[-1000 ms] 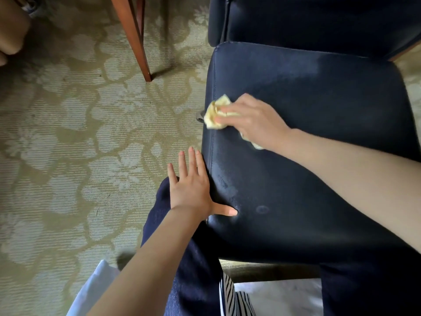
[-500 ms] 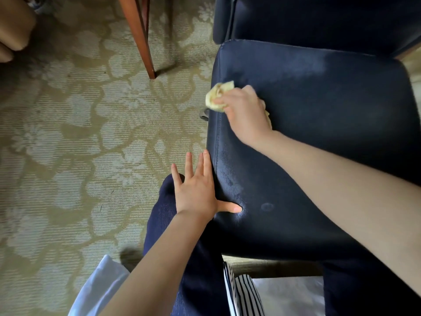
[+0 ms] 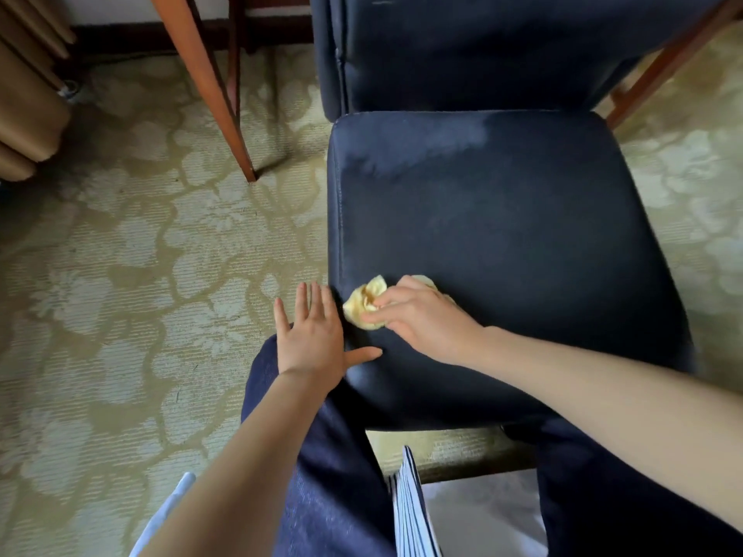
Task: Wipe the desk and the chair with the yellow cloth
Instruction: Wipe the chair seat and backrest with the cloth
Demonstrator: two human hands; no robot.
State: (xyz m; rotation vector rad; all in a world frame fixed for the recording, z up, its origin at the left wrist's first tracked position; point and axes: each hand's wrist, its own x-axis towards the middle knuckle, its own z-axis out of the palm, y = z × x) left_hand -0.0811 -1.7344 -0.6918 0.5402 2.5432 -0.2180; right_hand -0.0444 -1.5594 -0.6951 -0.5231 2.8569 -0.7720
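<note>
yellow cloth: crumpled into a small ball on the near-left part of the seat, just inside its left edge and partly under the right hand.
right hand: reaches in from the near right and lies on the seat; its fingers are curled over the cloth and pinch it against the upholstery.
left hand: lies flat at the seat's near-left corner, just left of the cloth; its fingers are straight, lightly spread and point far, and the thumb stretches right onto the seat.
chair: dark blue upholstery, backrest upright at the far side; paler patches of sheen show on the far-left part of the seat.
trousers: dark blue, with the left knee under the left hand and against the seat's near-left corner.
wooden leg: reddish-brown and slanted, standing on the carpet far left of the chair, apart from it.
carpet: beige-green with a flower pattern.
curtain: tan folds at the far left edge.
</note>
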